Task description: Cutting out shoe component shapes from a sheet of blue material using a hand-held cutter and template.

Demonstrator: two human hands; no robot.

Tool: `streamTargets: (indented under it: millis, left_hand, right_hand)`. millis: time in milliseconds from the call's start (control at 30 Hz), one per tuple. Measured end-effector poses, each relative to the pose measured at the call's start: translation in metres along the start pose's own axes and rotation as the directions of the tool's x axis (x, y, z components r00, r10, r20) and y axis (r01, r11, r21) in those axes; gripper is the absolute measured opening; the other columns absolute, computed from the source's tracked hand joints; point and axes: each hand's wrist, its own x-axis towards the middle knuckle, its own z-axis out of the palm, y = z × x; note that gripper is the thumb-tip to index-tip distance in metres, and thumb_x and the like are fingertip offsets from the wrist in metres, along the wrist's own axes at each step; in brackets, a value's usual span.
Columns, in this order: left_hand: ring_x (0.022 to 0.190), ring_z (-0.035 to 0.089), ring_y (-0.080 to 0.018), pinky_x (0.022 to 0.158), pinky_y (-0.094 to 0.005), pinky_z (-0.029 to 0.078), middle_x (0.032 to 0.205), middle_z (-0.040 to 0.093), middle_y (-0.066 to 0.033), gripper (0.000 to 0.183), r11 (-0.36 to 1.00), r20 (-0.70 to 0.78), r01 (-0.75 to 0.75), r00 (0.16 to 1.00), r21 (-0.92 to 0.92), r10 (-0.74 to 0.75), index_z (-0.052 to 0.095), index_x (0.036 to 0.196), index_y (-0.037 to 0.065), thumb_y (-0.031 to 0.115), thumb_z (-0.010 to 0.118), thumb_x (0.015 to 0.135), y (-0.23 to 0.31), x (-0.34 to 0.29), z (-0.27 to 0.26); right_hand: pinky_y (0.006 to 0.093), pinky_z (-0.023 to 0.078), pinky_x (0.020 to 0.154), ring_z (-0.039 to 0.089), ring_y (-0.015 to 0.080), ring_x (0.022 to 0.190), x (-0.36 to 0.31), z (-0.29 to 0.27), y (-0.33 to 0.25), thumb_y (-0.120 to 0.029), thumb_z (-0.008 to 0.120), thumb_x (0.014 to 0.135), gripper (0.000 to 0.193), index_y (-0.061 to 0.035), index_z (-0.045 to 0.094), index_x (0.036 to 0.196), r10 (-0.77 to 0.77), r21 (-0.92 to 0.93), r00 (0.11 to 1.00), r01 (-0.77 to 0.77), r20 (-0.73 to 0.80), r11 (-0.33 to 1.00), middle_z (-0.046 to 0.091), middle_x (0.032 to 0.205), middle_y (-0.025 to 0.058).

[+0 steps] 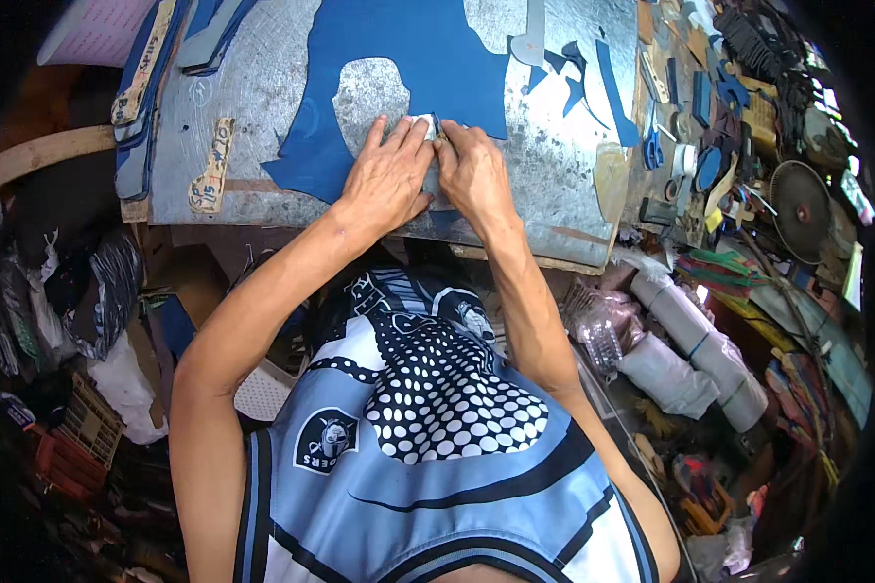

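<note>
A blue sheet of flexible material (413, 44), with irregular edges and a rounded cut-out, lies on the metal-topped table (253, 107). My left hand (384, 180) rests flat near its lower edge, fingers stretched forward. Under those fingertips shows a small pale piece (425, 124), mostly covered. Right beside it, my right hand (474, 173) is closed with the fingers pinched and pointing down at the sheet. Something thin and dark seems to be at its fingertips, too hidden to name. The two hands nearly touch.
Blue offcuts (612, 97) and a grey template (528, 49) lie at the right. Marked beige templates (211, 165) and layered blue strips lie left. Blue-handled scissors (653, 146) lie among clutter beyond the table's right edge. Plastic-wrapped rolls (700, 335) stand below right.
</note>
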Motion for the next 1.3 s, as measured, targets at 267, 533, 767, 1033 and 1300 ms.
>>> streamTargets:
  millis: [267,533,767,1033,1300]
  left_hand:
    - [0.135,0.04,-0.0334,0.114,-0.0548,0.027,0.142,0.045,-0.0186,0.063,0.999,0.06,-0.013,0.998,0.046,0.01,0.054,0.125,0.001,0.028,0.078,0.073,0.002,0.004,-0.004]
    - [0.136,0.04,-0.0327,0.114,-0.0551,0.026,0.143,0.045,-0.0183,0.061,0.998,0.044,-0.004,0.999,0.066,0.001,0.056,0.125,0.0,0.033,0.075,0.077,-0.001,0.002,-0.001]
    - [0.136,0.039,-0.0325,0.114,-0.0551,0.026,0.144,0.044,-0.0181,0.061,0.998,0.049,0.001,0.999,0.062,-0.004,0.056,0.125,0.0,0.033,0.075,0.077,0.0,0.002,-0.002]
    - [0.137,0.039,-0.0344,0.113,-0.057,0.025,0.145,0.044,-0.0191,0.058,0.994,0.024,0.108,0.994,0.033,-0.109,0.057,0.125,0.007,0.033,0.076,0.077,0.015,0.005,0.0]
    - [0.136,0.041,-0.0371,0.112,-0.0591,0.025,0.143,0.045,-0.021,0.054,0.978,-0.025,0.204,0.979,0.054,-0.202,0.058,0.12,0.006,0.033,0.076,0.077,0.03,0.011,0.005]
  right_hand:
    - [0.0501,0.052,0.079,0.064,0.0469,0.091,-0.013,-0.009,0.001,-0.014,0.057,0.092,0.028,0.0029,0.065,0.112,0.007,0.028,1.0,-0.007,0.011,1.0,0.064,0.098,0.0306]
    - [0.0484,0.051,0.079,0.064,0.0452,0.088,-0.052,-0.025,-0.009,-0.01,0.058,0.09,0.027,0.004,0.065,0.112,0.084,0.003,0.993,-0.085,0.086,0.996,0.065,0.096,0.0289]
    - [0.0494,0.052,0.078,0.064,0.0451,0.088,-0.056,-0.033,-0.011,-0.012,0.058,0.091,0.026,0.0011,0.066,0.112,0.098,-0.031,0.985,-0.094,0.14,0.995,0.065,0.097,0.0281]
    - [0.0491,0.053,0.078,0.065,0.0428,0.09,-0.049,-0.049,0.006,-0.014,0.059,0.091,0.025,-0.0089,0.067,0.114,0.071,-0.168,0.967,-0.03,0.243,0.985,0.063,0.105,0.0225]
    - [0.0455,0.052,0.087,0.064,0.0398,0.103,-0.049,-0.057,0.038,-0.014,0.059,0.09,0.026,-0.0122,0.067,0.116,-0.089,-0.111,0.962,0.121,0.258,0.986,0.062,0.121,0.0163]
